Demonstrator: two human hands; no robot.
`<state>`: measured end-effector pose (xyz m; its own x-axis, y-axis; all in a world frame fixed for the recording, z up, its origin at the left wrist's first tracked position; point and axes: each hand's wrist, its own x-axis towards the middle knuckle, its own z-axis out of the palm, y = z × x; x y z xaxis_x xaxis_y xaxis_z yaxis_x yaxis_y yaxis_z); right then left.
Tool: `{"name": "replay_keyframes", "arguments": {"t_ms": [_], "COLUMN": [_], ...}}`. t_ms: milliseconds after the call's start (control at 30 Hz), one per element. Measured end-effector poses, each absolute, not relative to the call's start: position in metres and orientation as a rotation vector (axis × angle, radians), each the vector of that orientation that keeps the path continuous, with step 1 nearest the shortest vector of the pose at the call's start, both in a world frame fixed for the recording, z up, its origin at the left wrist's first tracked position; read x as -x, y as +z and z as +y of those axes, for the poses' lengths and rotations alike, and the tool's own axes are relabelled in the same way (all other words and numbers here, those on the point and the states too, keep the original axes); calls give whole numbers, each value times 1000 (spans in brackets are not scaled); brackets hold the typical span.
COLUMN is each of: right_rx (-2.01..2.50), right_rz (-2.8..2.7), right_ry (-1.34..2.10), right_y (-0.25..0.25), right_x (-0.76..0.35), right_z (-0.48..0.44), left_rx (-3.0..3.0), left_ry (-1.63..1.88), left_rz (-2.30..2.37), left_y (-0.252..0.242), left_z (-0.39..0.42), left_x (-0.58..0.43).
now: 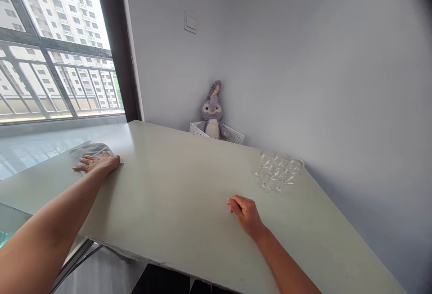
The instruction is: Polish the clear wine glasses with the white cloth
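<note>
My left hand (pixel 97 163) lies flat with its fingers spread on a grey cloth (pixel 96 149), pressing it against the white tabletop (pixel 175 186) near the left edge. The cloth shows beyond my fingertips and partly beneath the palm. On the right half of the table, my right hand (pixel 245 213) rests curled in a fist; nothing shows in it. Several clear glasses (pixel 276 170) stand grouped past that hand, toward the table's back right corner. Their outlines overlap, so single ones are hard to tell apart.
A purple plush rabbit (pixel 212 116) sits in a white perforated basket (pixel 234 135) behind the table's back edge. Grey walls (pixel 320 69) meet in the corner, with a light switch (pixel 190 23) on one. At left stands a dark-framed window (pixel 50 44).
</note>
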<state>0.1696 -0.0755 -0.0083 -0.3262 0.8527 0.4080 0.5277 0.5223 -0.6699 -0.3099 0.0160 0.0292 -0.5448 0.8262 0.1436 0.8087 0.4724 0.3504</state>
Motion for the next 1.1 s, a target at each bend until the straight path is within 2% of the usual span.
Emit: {"name": "replay_keyframes", "arguments": {"t_ms": [133, 300, 433, 567, 733, 900, 1033, 1100], "right_rx": [1041, 1008, 1011, 1036, 1111, 1174, 1175, 1183], "right_rz": [-2050, -2064, -2035, -2000, -1907, -1434, -708, -532], "right_ry": [448, 418, 435, 439, 410, 591, 749, 753], "right_y": [-4, -2, -1, -2, 0, -4, -17, -23], "right_x": [-165, -161, -161, -164, -173, -187, -213, -228], "right_z": [-79, -81, -80, -77, -72, -53, -26, -16], "left_rx": [-1297, -1763, -2264, -2639, -2821, -2750, -2519, -2344], "left_ry": [315, 56, 6, 27, 70, 168, 303, 398], "left_rz": [2760, 2546, 2154, 1548, 896, 350, 239, 272], "left_y": [10, -17, -25, -19, -2, 4, -2, -6], "left_z": [8, -22, -50, -69, -82, -89, -83, -78], "left_x": [299, 251, 179, 101, 16, -35, -45, -44]}}
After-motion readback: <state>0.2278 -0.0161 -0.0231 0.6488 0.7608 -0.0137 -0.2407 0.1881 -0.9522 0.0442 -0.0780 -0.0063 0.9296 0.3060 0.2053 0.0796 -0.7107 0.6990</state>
